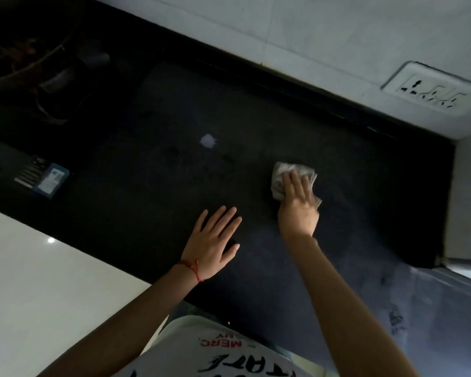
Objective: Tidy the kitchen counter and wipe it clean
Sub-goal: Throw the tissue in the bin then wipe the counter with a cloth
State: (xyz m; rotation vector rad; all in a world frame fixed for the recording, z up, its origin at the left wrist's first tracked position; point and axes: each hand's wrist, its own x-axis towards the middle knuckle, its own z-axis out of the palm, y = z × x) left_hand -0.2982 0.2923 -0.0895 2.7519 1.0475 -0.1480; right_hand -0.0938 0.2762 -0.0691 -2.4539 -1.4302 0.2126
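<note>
A dark stone counter (174, 164) runs across the view. My right hand (298, 206) presses a crumpled grey-white cloth (280, 174) flat against the counter, fingers straight on top of it. My left hand (214, 244) lies flat on the counter near its front edge, fingers spread, holding nothing. A red thread is tied round the left wrist. A small pale spot (207, 140) shows on the counter beyond the left hand.
A blue box with a white label (51, 180) sits at the counter's left. Dark cookware (38, 58) stands at the far left. A white wall socket (433, 92) is on the tiled wall at the right. White floor (38, 281) lies below the front edge.
</note>
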